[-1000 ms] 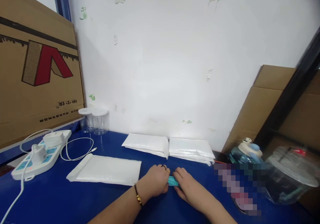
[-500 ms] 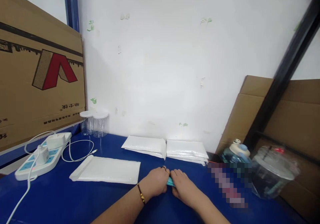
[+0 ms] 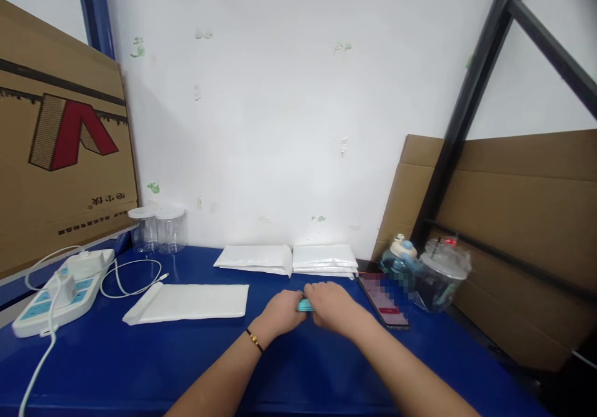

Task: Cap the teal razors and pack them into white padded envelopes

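Between my two hands is a small folded turquoise piece (image 3: 305, 306), mostly covered by fingers, so its kind is hidden. My left hand (image 3: 282, 313) is closed on its left end; a bracelet circles that wrist. My right hand (image 3: 330, 306) grips the other end, fingers curled over the top. Both hands are just above the blue table (image 3: 298, 367). Left of them lies a flat white padded envelope (image 3: 196, 302). Behind them, against the wall, rest two stacks of white packets, a left stack (image 3: 254, 257) and a right stack (image 3: 323, 258).
A white power strip (image 3: 65, 293) with plugs and a looping cable (image 3: 133, 289) sits at left. Two clear lidded jars (image 3: 170, 230) stand by the wall. At right are a phone (image 3: 385, 299), a bottle (image 3: 398, 260) and a bagged plastic cup (image 3: 441, 277). Cardboard (image 3: 522, 230) leans behind.
My view has swung to the right, so everything sits further left in it. Both hands keep hold of the turquoise piece, with my right hand's fingers now further over it.
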A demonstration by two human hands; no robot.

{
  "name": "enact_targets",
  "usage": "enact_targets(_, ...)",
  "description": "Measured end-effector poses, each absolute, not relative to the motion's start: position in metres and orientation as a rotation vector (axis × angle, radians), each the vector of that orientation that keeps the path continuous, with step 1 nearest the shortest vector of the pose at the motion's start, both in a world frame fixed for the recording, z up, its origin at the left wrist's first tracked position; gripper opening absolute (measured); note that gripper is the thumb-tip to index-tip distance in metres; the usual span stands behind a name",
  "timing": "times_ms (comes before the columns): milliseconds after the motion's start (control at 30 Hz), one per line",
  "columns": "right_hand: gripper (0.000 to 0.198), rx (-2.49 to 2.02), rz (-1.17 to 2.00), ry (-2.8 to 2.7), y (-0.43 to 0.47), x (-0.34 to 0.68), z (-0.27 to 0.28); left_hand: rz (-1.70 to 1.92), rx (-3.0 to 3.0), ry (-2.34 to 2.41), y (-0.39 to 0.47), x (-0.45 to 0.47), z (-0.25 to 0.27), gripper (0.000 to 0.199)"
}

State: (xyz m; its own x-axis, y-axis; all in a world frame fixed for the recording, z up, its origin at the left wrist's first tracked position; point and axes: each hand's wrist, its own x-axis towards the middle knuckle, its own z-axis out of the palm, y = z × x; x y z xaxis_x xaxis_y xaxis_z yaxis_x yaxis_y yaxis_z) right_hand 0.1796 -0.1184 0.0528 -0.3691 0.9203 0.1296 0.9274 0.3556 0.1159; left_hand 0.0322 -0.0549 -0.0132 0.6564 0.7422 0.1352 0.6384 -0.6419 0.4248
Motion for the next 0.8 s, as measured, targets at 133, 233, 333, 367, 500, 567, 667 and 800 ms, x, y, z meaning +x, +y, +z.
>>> enact_targets(133, 0.058, -1.384, -0.068, -2.233, -0.141, 0.197, 0.109, 0.636, 2.222, 0.927, -0.071, 0.038, -0.011, 0.035)
enact_targets(233, 0.048, -1.26, -0.041, -2.092, -0.149, 0.193, 0.118, 0.714, 2.073, 0.84, -0.085, 0.044, -0.007, 0.035)
enact_targets(333, 0.045, -1.228, 0.094, -2.225, -0.152, 0.179, 0.108, 0.746, 2.016, 0.736, -0.097, 0.047, -0.003, 0.03)
enact_targets(367, 0.045, -1.216, 0.125, -2.186, -0.153, 0.175, 0.105, 0.756, 1.991, 0.725, -0.1, 0.048, -0.001, 0.03)
enact_targets(500, 0.049, -1.074, 0.365, -2.048, -0.152, 0.172, 0.1, 0.753, 1.765, 0.692, -0.111, 0.047, 0.005, 0.034)
enact_targets(567, 0.062, -0.949, 0.557, -1.948, -0.152, 0.175, 0.096, 0.675, 1.545, 0.61, -0.117, 0.043, 0.008, 0.036)
enact_targets(667, 0.085, -0.78, 0.859, -1.715, -0.157, 0.177, 0.08, 0.505, 1.239, 0.396, -0.127, 0.036, 0.011, 0.04)
enact_targets(800, 0.051, -0.71, 1.395, -1.575, -0.171, 0.16, 0.047, 0.147, 1.082, 0.165, -0.143, 0.034, 0.01, 0.047)
